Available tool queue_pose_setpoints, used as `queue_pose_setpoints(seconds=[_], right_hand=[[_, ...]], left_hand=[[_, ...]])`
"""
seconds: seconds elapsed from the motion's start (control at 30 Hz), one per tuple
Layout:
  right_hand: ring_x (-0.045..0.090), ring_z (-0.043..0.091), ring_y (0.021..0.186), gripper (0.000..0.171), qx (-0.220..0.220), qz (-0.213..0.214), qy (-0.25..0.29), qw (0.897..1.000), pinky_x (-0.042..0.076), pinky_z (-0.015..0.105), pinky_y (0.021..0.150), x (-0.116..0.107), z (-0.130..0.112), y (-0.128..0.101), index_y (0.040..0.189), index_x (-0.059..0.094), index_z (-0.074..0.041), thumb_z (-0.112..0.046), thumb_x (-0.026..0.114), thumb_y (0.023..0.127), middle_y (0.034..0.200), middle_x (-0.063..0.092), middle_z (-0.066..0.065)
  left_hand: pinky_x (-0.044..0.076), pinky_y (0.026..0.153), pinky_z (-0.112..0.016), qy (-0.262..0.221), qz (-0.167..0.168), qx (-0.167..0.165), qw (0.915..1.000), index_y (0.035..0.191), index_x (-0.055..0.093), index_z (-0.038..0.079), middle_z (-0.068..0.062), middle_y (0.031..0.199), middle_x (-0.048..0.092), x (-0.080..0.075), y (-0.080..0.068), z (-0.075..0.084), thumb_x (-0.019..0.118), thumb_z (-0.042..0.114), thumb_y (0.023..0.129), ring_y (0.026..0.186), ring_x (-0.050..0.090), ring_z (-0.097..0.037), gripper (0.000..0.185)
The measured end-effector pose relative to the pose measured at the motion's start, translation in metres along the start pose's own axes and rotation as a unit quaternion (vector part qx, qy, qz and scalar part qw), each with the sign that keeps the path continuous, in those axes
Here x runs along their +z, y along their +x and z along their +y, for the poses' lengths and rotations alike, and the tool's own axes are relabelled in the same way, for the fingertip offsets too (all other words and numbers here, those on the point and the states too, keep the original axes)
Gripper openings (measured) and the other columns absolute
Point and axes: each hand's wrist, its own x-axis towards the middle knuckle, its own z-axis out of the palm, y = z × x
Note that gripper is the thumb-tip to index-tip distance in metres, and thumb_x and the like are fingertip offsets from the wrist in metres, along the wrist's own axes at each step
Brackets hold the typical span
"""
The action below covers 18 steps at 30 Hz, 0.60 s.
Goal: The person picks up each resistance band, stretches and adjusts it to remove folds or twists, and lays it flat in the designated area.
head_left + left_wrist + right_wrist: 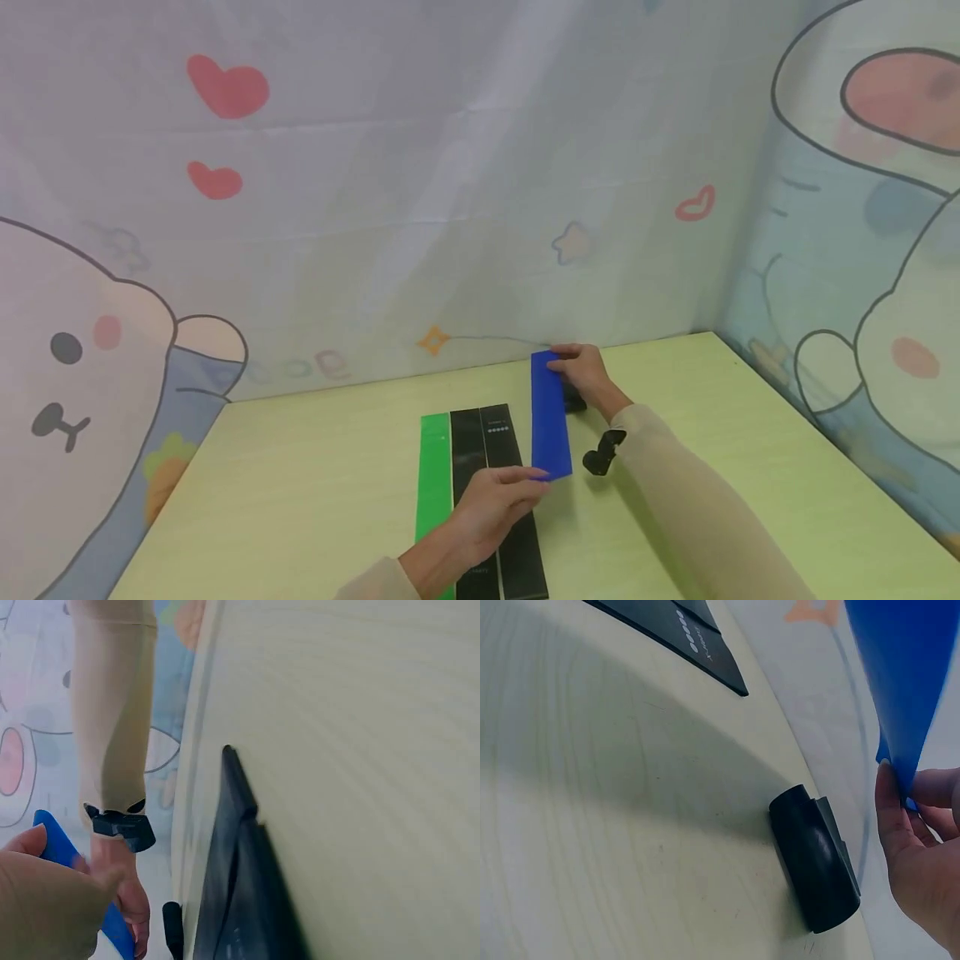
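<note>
Staged recording booth, not a lived-in room — a pale wooden table stands enclosed on the back and both sides by hung fabric backdrops printed with cartoon rabbits, hearts and stars. A camera unit strapped to a wrist marks it as a data-collection setup.

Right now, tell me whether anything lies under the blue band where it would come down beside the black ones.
The blue band, held at both ends by the left hand and right hand, hangs over bare table beside the black bands. A small black object lies just to its right.
</note>
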Motion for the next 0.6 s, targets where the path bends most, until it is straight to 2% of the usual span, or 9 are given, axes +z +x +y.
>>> queue_pose_setpoints(seconds=[0.1, 0.33, 0.5, 0.6], right_hand=[[0.062, 0.036, 0.116, 0.04, 0.0, -0.003, -0.005, 1.0, 0.052, 0.042, 0.097, 0.001, 0.0, 0.001, 0.133, 0.06, 0.006, 0.001, 0.066, 0.093, 0.131, 0.059, 0.026], [0.065, 0.03, 0.109, 0.036, 0.0, -0.003, 0.004, 1.0, 0.055, 0.037, 0.091, -0.001, 0.001, 0.003, 0.13, 0.062, 0.006, -0.005, 0.065, 0.096, 0.13, 0.06, 0.024], [0.065, 0.029, 0.108, 0.033, -0.004, -0.004, 0.004, 1.0, 0.056, 0.037, 0.09, 0.001, -0.002, 0.001, 0.128, 0.063, 0.007, -0.003, 0.064, 0.096, 0.129, 0.06, 0.024], [0.063, 0.03, 0.111, 0.036, -0.001, -0.01, -0.003, 1.0, 0.054, 0.039, 0.093, 0.004, -0.004, 0.0, 0.13, 0.061, 0.008, -0.001, 0.065, 0.095, 0.131, 0.059, 0.025]], left_hand=[[0.049, 0.101, -0.039, -0.002, 0.004, -0.007, 1.0, 0.116, 0.066, -0.014, -0.02, 0.124, 0.064, 0.0, -0.002, -0.005, 0.067, -0.001, 0.091, 0.11, 0.064, -0.022, 0.028], [0.053, 0.094, -0.042, -0.012, 0.014, -0.024, 0.9995, 0.117, 0.066, -0.013, -0.025, 0.12, 0.066, 0.002, -0.003, -0.012, 0.063, 0.004, 0.097, 0.109, 0.068, -0.031, 0.027], [0.056, 0.088, -0.043, 0.012, 0.017, -0.029, 0.9994, 0.117, 0.067, -0.012, -0.023, 0.116, 0.067, 0.003, -0.008, -0.015, 0.063, -0.006, 0.094, 0.103, 0.07, -0.034, 0.024], [0.057, 0.085, -0.045, 0.01, 0.018, -0.033, 0.9992, 0.121, 0.065, -0.01, -0.022, 0.115, 0.068, 0.003, -0.011, -0.017, 0.064, -0.01, 0.091, 0.097, 0.071, -0.035, 0.03]])
